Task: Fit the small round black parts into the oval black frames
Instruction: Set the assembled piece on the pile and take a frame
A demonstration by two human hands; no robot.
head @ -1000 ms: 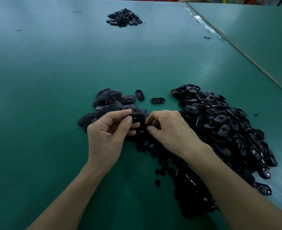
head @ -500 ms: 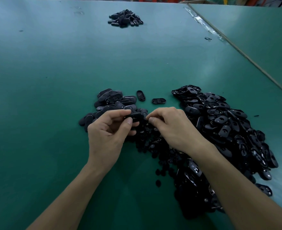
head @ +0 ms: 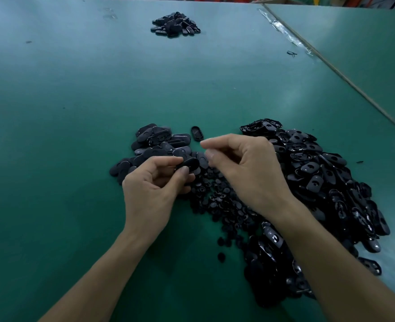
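Your left hand (head: 154,182) holds one oval frame (head: 188,164) clear of the table. It is pinched between the thumb on its near edge and the forefinger on its far edge, with the other fingers curled beneath. The frame lies roughly level, one end pointing toward your right hand (head: 245,166). That hand hovers just beside the frame without touching it, knuckles up and all fingers curled. Its forefinger and thumb fingertips (head: 211,155) stand close together with a narrow gap between them. I cannot tell whether a round part is pinched there.

The small round parts (head: 217,196) lie in a loose spread on the green table (head: 75,112), below and between both hands and trailing toward you. One stray round part (head: 221,256) lies apart at the near end of that spread. The large heap of oval frames (head: 319,182) sits to the right, partly hidden by your right forearm. A smaller pile of frames (head: 154,145) lies just beyond your left hand. A lone frame (head: 197,133) lies flat on the table beside that pile, hollow side up. A far pile (head: 175,24) of black pieces sits well apart, near the table's far edge. A second green table (head: 354,43) adjoins on the right along a seam.
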